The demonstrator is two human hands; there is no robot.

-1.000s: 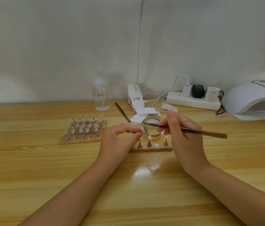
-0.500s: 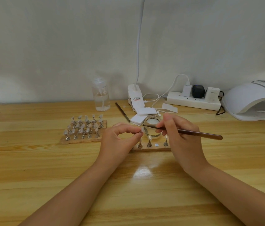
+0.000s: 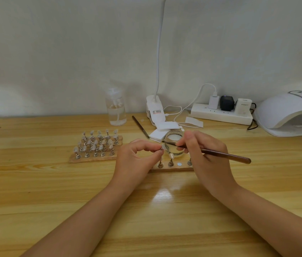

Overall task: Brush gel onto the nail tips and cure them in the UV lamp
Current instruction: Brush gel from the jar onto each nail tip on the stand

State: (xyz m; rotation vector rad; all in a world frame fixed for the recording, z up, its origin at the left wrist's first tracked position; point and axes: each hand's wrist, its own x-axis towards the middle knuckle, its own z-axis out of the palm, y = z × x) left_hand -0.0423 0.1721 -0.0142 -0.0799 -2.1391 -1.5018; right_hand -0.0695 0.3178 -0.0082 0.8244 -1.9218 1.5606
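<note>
A: Hands, state?

B: Left hand point(image 3: 137, 156) pinches one nail tip point(image 3: 163, 147) on its stand, raised off the bench point(image 3: 35, 182). Right hand point(image 3: 204, 154) grips the brush point(image 3: 220, 154) like a pen.

A: Key relation?

B: Brush lies nearly level, long axis running right to left, bristles meeting the tip between the two hands, in front of the glass jar point(image 3: 174, 145). Right hand does the stroking; left only steadies.

A: Counts?

B: Near strip point(image 3: 172, 169): three stands visible, one bare magnet spot; more may be hidden by the hands. Left rack point(image 3: 94, 145): roughly fifteen tips, too crowded to count for certain. One spare brush point(image 3: 140, 126). One lamp point(image 3: 291, 114), far right, well apart.

A: Judgement?

B: Coating under way; curing not begun.
</note>
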